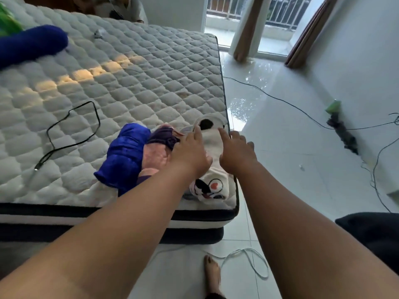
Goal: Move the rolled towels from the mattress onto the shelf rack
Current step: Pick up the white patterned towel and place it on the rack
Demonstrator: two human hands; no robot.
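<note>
Your white towel (212,145), printed with a cartoon face, lies at the mattress (129,83) corner, about 5 o'clock on the bed. Your left hand (190,155) rests flat on it, fingers (197,133) spread and gripping nothing. Your right hand (236,151) is at the towel's right edge, fingers loosely open, holding nothing. Touching the towel at 9 o'clock sit a pink towel (155,157) and a blue towel (126,152). A black cable (71,130) lies farther toward 9 o'clock; another blue roll (32,45) is at 11 o'clock.

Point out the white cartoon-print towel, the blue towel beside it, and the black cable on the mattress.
white cartoon-print towel (212,186), head view, printed face near its end.
blue towel (126,154), head view, middle of bundle.
black cable (71,126), head view, looped section.
</note>
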